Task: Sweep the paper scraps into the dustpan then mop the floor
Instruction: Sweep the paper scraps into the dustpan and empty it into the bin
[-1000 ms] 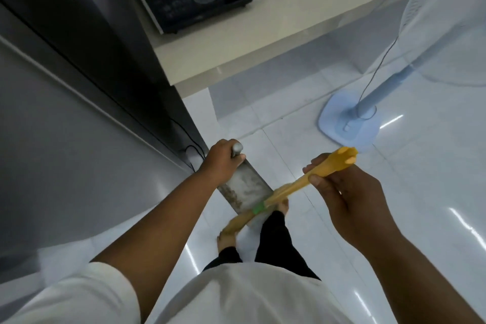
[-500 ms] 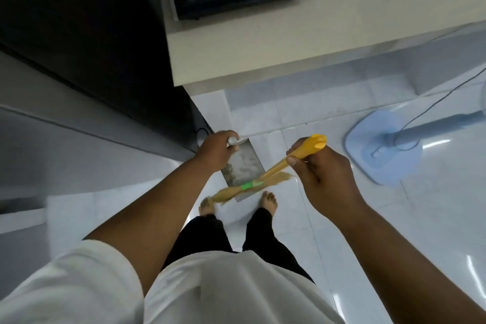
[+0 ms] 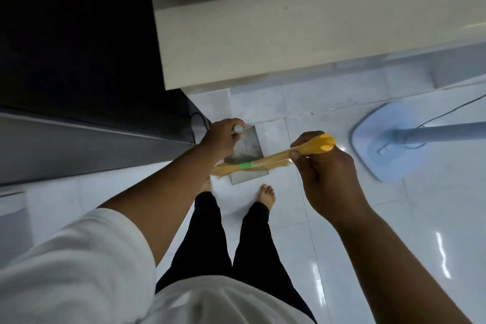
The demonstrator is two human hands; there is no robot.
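Broom (image 3: 246,165) has swung flatter, long axis now left-right across the dustpan (image 3: 247,144). Fingers of right hand (image 3: 326,179) curl round its yellow handle; left hand (image 3: 222,139) grips the dustpan's handle, bristle end nearest it; pan just ahead of bare feet (image 3: 267,194).

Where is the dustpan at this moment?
In the head view the dustpan is centre frame, its handle gripped by the left hand, just ahead of the bare feet; the broom held by the right hand crosses its lower part.
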